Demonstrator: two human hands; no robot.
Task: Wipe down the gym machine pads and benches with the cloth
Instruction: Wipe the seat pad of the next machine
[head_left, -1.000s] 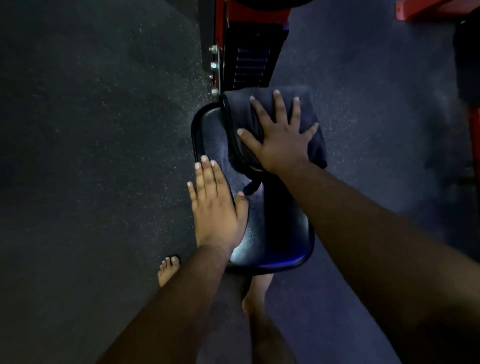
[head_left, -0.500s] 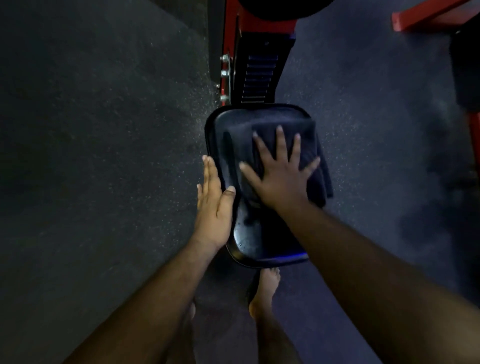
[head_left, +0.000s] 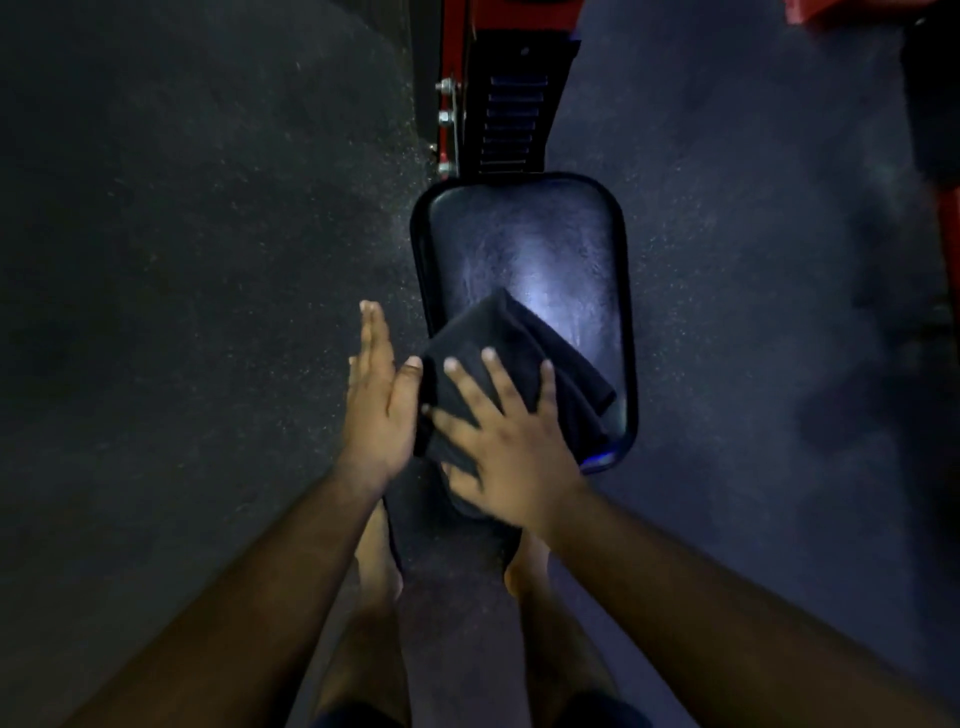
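Two hands at the near end of the seat pad (head_left: 524, 244), wiping toward you.

From the head camera: your right hand (head_left: 511, 457) lies flat with fingers spread and straight, pressing the cloth (head_left: 511, 353) onto the pad's near-left corner; your left hand (head_left: 376, 410) is flat and relaxed, fingers straight, against the pad's left edge, holding nothing. Keep the palm weight even and carry the stroke over the rounded rim, which likely traps grime. Pad: glossy black vinyl, rounded rectangle with a raised border, streaky sheen where light hits. Cloth: dark, soft, bunched in folds. Beyond it, a red machine frame (head_left: 448, 104) and speckled rubber floor (head_left: 182, 260).
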